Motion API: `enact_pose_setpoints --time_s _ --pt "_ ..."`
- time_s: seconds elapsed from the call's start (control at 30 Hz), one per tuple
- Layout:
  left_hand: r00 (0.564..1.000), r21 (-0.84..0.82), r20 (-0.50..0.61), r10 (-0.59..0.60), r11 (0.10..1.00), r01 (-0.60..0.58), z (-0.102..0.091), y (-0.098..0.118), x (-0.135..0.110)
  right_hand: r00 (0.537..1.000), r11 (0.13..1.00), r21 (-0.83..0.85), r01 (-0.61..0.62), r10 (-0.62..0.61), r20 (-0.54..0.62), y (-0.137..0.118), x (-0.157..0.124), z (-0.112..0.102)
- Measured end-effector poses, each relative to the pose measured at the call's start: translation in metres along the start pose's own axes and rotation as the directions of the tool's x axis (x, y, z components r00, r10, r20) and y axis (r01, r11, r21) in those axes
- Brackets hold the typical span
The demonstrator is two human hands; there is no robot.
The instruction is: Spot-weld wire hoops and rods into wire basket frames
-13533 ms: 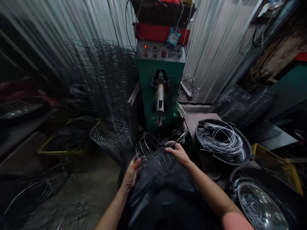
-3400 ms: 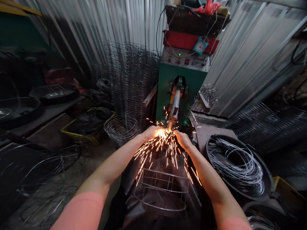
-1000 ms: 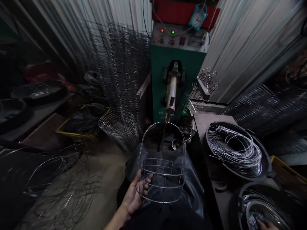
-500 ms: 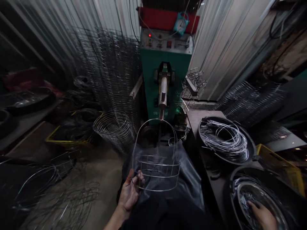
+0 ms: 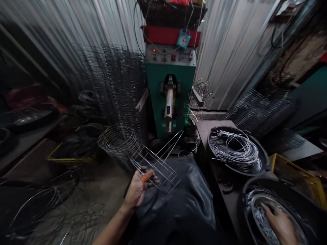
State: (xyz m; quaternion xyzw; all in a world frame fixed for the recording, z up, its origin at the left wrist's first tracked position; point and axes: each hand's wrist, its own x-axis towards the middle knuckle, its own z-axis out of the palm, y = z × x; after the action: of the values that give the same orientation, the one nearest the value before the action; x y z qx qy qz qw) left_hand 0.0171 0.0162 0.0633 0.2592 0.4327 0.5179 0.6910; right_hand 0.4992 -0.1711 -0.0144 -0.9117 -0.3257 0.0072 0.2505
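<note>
My left hand (image 5: 140, 185) is closed around the side of a wire basket (image 5: 165, 170) with a long bent handle loop. An orange wrap covers one of its fingers. The basket lies tilted above the dark apron on my lap, its loop pointing away toward the machine. At lower right, my right hand (image 5: 279, 223) reaches into a metal bowl (image 5: 257, 197) of short wire pieces (image 5: 264, 224). Its fingers are bent down at the pieces, and whatever is between the fingertips is hidden. The bowl sits inside a black basin (image 5: 245, 187) with more wire.
A green machine (image 5: 153, 112) with a metal arm (image 5: 169, 102) stands ahead. Stacked wire baskets (image 5: 120, 143) rise to its left. Another black basin (image 5: 213, 154) of wire rests on the right bench (image 5: 213, 126). Yellow crates (image 5: 283, 161) stand at the side.
The basket has turned from upright to tilted, its handle loop swinging away to the right. My left hand has rotated with it. The right hand stays at the bowl, and the view has tipped up slightly.
</note>
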Motion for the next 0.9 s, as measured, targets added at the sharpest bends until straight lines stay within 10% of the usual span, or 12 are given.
enact_pose_setpoints --time_s 0.23,0.4,0.6,0.9 --pt "0.997 -0.011 -0.071 0.002 1.000 -0.003 0.009 -0.022 0.024 0.886 0.832 0.548 0.084 -0.314 0.341 -0.178 -0.021 0.082" --pt "0.994 -0.042 -0.102 -0.039 0.999 0.035 -0.002 -0.033 0.025 0.783 0.811 0.545 0.214 -0.476 0.401 -0.184 -0.035 0.137" --pt "0.994 -0.066 -0.103 -0.043 0.997 0.036 -0.011 -0.041 0.023 0.707 0.810 0.436 0.391 -0.568 0.422 -0.176 -0.023 0.121" --pt "0.999 -0.069 -0.035 0.016 0.997 -0.018 -0.009 -0.053 0.022 0.679 0.655 0.747 0.112 -0.599 0.424 -0.328 -0.019 0.096"
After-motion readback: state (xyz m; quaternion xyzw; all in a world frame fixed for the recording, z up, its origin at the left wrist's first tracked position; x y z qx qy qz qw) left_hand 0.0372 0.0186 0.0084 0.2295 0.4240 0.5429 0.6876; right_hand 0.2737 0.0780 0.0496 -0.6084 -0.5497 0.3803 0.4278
